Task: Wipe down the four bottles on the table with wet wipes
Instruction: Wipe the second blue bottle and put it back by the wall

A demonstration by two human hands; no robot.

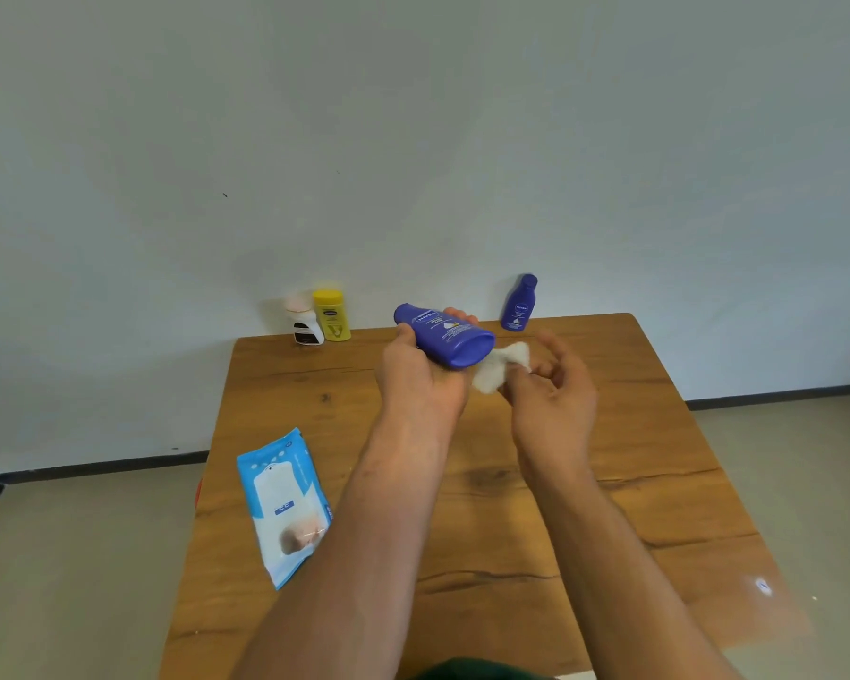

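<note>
Grip matters here: my left hand [420,370] is wrapped round the large blue Nivea bottle [445,336], thumb on the near side and fingers curled behind it. It holds the bottle on its side above the bench [609,483], so the broad end points toward my right hand [550,390]. That hand pinches a crumpled wet wipe [499,365] between thumb and fingertips, right against that end, which I judge is the part being cleaned. Lifting the bottle lets me reach surfaces the bench would otherwise hide. The other three stand upright along the far edge, out of the way. A small blue Nivea bottle [519,304] is to the right, and a yellow bottle [331,314] and a white bottle with a pink cap [305,323] are side by side to the left. The wet wipes pack [285,503] lies flat beside my left forearm, handy for a fresh sheet.
</note>
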